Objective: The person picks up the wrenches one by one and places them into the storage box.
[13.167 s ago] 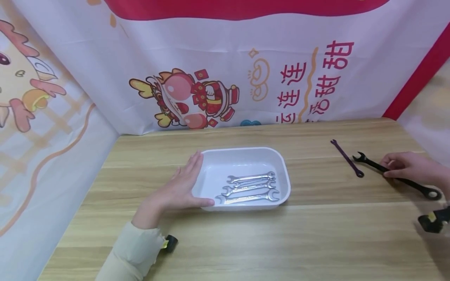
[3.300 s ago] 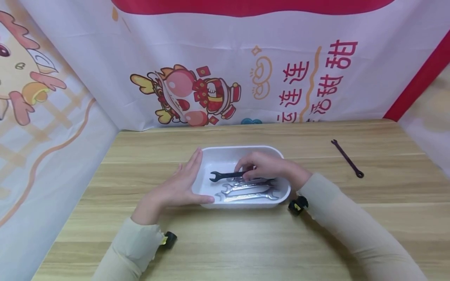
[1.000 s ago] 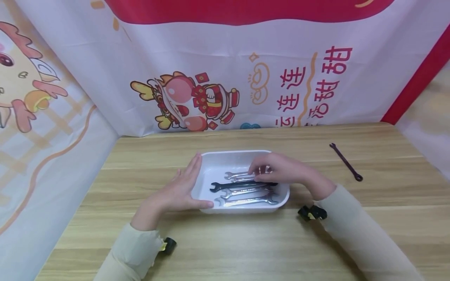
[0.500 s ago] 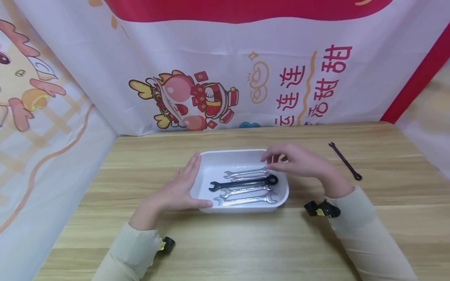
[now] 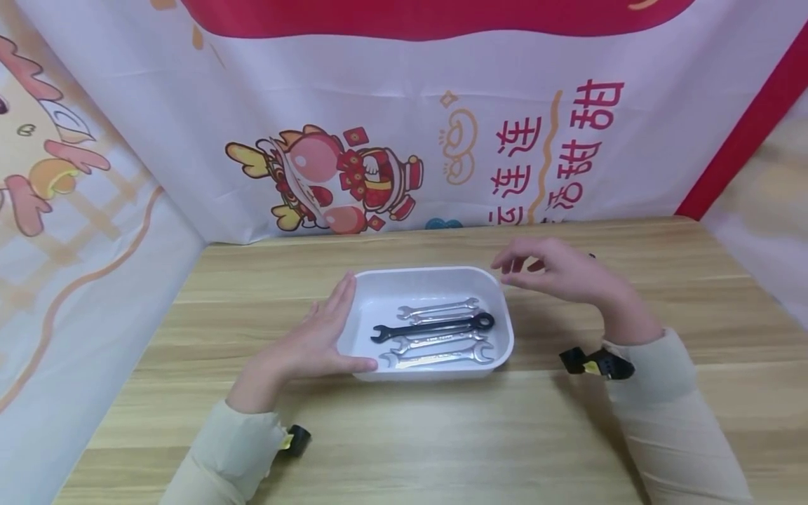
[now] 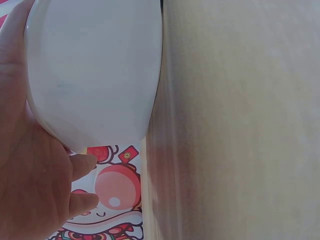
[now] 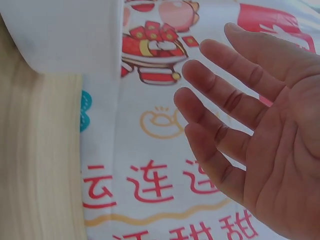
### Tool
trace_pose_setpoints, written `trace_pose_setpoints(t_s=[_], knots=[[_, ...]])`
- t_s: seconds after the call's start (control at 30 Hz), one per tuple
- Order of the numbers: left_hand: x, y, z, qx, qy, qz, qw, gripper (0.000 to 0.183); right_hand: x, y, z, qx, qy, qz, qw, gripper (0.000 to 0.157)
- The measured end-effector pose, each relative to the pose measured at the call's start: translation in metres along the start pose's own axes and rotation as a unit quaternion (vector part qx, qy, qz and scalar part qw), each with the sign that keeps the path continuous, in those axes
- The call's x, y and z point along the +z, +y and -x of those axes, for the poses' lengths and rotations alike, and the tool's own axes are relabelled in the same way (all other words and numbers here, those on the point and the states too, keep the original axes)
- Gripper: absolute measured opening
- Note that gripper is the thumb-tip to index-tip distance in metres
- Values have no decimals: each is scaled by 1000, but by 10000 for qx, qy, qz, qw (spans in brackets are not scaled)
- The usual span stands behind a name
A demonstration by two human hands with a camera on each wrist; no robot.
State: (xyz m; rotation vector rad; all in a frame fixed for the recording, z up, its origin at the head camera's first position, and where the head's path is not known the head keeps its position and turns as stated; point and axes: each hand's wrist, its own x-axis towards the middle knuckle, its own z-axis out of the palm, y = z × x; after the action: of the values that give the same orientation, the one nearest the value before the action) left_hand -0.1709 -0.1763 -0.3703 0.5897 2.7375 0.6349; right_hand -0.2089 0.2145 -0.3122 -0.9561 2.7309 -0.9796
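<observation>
A white tray (image 5: 429, 277) stands mid-table with several silver open-end wrenches (image 5: 435, 358) in it. A black combination wrench (image 5: 435, 327) lies across the silver ones, its ring end to the right. My left hand (image 5: 306, 344) rests against the tray's left end, fingers straight along the side and thumb on the near rim. Just past the far right corner of the tray hovers my right hand (image 5: 552, 270), fingers loosely bent. The right wrist view shows its palm (image 7: 285, 130) with nothing held. A dark purple wrench is almost wholly hidden behind that hand; only its tip (image 5: 592, 256) shows.
The wood-grain table (image 5: 442, 442) ends at the back against a printed cloth (image 5: 404, 84) with red lettering and a cartoon figure. Another printed cloth (image 5: 95, 301) borders the left side. A black wrist camera (image 5: 596, 363) sits below the right hand.
My right hand brought the black wrench from the table's right side into the tray and let it go. It has since moved up and right, out of the tray. My left hand has stayed put.
</observation>
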Motion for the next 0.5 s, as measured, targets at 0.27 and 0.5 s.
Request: trace_pose_setpoints(t_s=[0.27, 0.5], knots=[[0, 0, 0, -15, 9, -24, 10000, 134, -21, 11, 14, 220, 288, 224, 9991, 21], [0, 0, 0, -27, 1, -19, 10000, 134, -35, 20, 29, 1065, 481, 399, 9923, 22]])
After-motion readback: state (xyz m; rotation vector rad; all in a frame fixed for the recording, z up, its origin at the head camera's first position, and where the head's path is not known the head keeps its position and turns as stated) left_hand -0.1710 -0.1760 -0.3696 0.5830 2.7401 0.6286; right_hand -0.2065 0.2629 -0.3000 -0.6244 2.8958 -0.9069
